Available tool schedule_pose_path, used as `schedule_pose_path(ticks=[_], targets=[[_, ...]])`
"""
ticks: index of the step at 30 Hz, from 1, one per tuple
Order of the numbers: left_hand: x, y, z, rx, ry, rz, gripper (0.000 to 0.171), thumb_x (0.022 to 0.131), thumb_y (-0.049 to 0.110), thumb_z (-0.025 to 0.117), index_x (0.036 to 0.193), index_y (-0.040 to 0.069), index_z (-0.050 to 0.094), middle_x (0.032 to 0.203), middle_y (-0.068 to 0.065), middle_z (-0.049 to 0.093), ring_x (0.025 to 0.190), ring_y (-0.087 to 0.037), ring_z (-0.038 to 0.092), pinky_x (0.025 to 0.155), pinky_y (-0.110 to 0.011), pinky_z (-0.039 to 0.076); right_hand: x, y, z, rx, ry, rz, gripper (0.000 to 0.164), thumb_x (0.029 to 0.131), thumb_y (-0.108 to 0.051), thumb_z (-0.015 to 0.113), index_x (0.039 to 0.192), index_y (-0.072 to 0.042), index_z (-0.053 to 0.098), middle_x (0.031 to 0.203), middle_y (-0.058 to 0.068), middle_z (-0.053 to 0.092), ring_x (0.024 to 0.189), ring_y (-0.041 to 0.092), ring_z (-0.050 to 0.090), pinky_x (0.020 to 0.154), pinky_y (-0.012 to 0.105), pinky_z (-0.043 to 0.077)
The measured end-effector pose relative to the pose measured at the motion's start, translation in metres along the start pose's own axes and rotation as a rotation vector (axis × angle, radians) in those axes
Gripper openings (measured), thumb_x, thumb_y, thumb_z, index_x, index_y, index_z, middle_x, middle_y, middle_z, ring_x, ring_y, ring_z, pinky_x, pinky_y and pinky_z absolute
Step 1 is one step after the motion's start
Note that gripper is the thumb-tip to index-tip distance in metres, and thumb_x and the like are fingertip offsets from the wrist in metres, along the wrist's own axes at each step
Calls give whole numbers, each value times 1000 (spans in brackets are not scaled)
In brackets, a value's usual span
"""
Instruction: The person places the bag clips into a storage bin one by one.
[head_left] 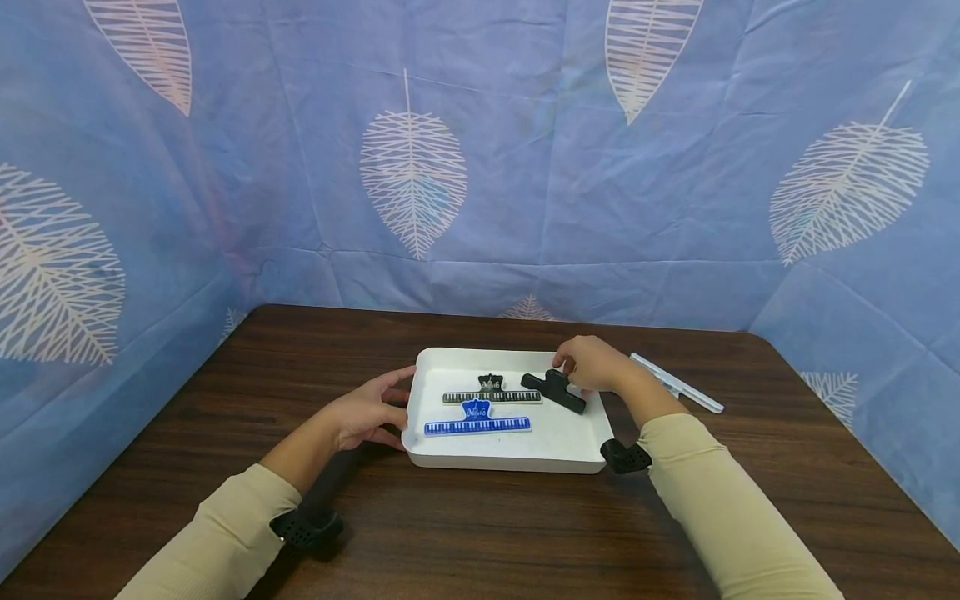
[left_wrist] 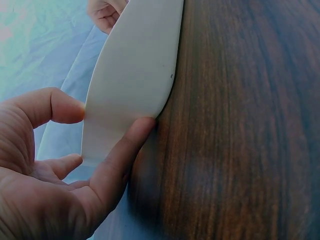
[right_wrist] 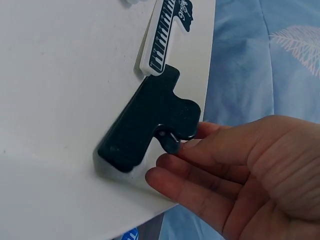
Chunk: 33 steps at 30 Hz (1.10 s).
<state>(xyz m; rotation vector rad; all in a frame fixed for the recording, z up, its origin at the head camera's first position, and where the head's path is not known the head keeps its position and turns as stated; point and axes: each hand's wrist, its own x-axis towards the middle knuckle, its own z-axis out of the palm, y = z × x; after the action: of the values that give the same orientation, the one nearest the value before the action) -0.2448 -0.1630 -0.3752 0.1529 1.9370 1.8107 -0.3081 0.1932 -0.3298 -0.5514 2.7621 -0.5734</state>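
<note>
A shallow white tray [head_left: 510, 454] lies on the table with several clips in it. My left hand [head_left: 372, 410] holds the tray's left end, its fingers spread along the wall, as the left wrist view shows. With thumb and fingers, my right hand [head_left: 596, 364] pinches the handle of a plain black clip [right_wrist: 145, 120] at the tray's right side. One end of that clip meets a black clip with piano-key print [head_left: 491, 397]. Closer to me in the tray lies a blue piano-key clip [head_left: 477, 426].
A long white clip [head_left: 693, 395] lies on the table, right of the tray and partly behind my right forearm. The dark wooden table [head_left: 450, 533] reaches back to a blue cloth [head_left: 517, 167] with white leaf prints, which hangs around it.
</note>
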Motion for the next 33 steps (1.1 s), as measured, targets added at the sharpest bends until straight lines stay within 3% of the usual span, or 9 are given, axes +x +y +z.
schedule_pose_path(ticks=[8,16,22,33], targets=[[0,0,0,-5,1,0,99,73,-11,61,157,12,14,146,-30,30,96,-34,62,76,-51,56,-2,-1,-2,-56,32,-14,34,84,12,56,115,2,66,96,13,64,79,21,60,63,30,53],[0,0,0,-10,-5,1,99,74,-11,62,157,13,14,146,-30,29,96,-34,63,76,-51,56,-8,-3,-4,-165,82,-123,27,84,3,65,110,1,69,91,8,66,84,22,61,76,40,53],[-1,1,1,-10,-5,1,99,73,-11,62,157,12,15,145,-30,30,96,-34,63,76,-51,56,-18,-5,-4,-224,120,-198,25,83,2,65,107,-1,69,90,7,67,80,20,62,74,40,53],[0,1,0,-6,0,-3,99,73,-12,61,157,12,14,145,-30,30,95,-34,62,75,-51,57,-39,-8,-4,-251,203,-240,26,82,-5,71,108,-2,70,93,7,68,83,24,65,72,40,54]])
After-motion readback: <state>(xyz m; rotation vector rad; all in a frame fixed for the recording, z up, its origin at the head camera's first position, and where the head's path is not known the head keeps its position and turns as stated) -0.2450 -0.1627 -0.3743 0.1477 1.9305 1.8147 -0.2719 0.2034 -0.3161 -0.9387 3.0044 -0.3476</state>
